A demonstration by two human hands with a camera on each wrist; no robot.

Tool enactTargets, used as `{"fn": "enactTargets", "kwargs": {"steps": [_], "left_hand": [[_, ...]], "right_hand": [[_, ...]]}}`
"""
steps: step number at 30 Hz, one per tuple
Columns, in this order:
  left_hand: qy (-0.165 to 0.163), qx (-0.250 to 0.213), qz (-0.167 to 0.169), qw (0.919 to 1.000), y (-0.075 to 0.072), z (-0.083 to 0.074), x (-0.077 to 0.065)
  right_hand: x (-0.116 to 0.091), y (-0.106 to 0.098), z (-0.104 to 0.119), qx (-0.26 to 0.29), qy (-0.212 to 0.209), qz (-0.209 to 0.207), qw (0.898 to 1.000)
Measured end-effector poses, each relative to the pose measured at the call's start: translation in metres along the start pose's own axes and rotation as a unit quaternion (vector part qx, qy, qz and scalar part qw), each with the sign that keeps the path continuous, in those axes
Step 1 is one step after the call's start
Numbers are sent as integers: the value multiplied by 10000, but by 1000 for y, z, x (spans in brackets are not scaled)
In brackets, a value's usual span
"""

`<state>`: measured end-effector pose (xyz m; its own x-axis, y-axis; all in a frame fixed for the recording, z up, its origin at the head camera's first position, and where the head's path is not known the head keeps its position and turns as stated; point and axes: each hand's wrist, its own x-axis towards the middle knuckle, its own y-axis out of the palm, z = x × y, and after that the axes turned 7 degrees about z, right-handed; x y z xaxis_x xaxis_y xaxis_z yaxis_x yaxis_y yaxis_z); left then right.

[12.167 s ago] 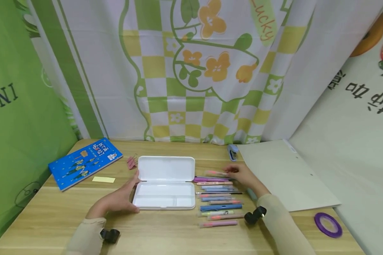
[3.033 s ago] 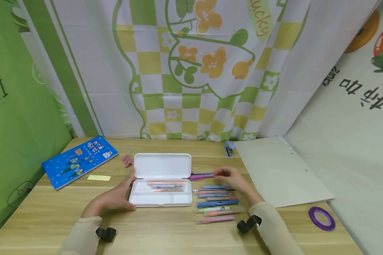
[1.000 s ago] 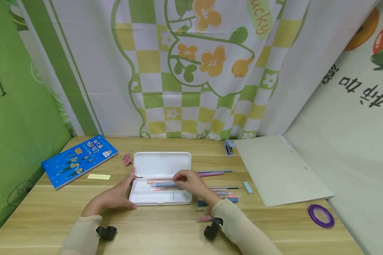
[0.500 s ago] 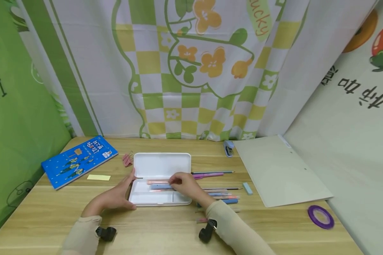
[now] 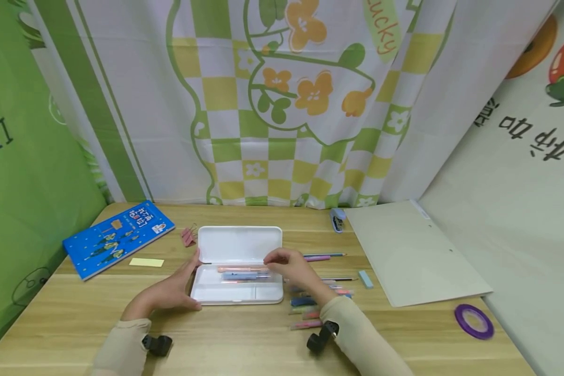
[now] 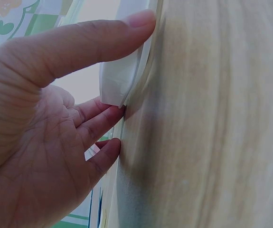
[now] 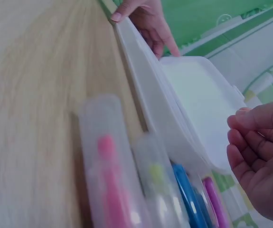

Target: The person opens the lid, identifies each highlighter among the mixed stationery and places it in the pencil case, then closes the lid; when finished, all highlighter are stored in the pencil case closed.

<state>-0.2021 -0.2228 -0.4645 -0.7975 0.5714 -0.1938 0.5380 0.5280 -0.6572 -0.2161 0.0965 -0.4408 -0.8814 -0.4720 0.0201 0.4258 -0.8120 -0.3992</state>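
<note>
— Taking the curtain (image 5: 301, 172) as twelve, where does the pencil case (image 5: 216, 295) sit?

— Straight ahead of me on the wooden table (image 5: 235, 342), its lid (image 5: 239, 244) swung back on the twelve-o'clock side.

— And your left hand (image 5: 171, 290)?

— It holds the case's nine-o'clock end, clamped between my thumb at the near corner and my fingers at the far one.

— Your right hand (image 5: 289, 267)?

— That one is over the three-o'clock end, my fingers curled in, thumb tip and index tip together.

— What lies inside?

— A peach pen (image 5: 242, 269) and a blue pen (image 5: 239, 276), side by side in the long compartment toward twelve. Something reddish shows just on their six-o'clock side, too covered for me to name.

— And around the case?

— A purple pen (image 5: 317, 258) at three, with the blue eraser (image 5: 365, 279) farther out. The pink pen (image 5: 304, 325) is at four, in a row partly hidden by my arm. A stapler (image 5: 337, 220) stands toward two, a pale board (image 5: 418, 256) past it at three. At ten, just beside the case, I see a binder clip (image 5: 188, 237); at nine, a yellow strip (image 5: 147, 262), then a blue book (image 5: 119, 240).
</note>
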Motion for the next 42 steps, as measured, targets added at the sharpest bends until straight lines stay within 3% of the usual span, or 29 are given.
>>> {"fn": "enactTargets", "kwargs": {"steps": [4,13,17,23,32,42], "left_hand": [[14,23,-1,10000,0,1,0],[-2,13,16,10000,0,2,1],[-29,28,30,10000,0,2,1],[-112,-2,41,9999,0,0,1],[64,19,12,10000,1,0,0],[-76,-48,39,10000,-1,-3,-1]], "right_hand": [[-1,-15,-22,314,20,-130,9994],[-29,-52,-40,696,115,-114,9974],[-46,-68,-46,311,232,-2,9992],[-60,-82,-57,-653,-81,329,9973],[-63,-84,-67,-1421,-320,438,9884],[-60,-83,-68,-1922,-676,631,9770]]}}
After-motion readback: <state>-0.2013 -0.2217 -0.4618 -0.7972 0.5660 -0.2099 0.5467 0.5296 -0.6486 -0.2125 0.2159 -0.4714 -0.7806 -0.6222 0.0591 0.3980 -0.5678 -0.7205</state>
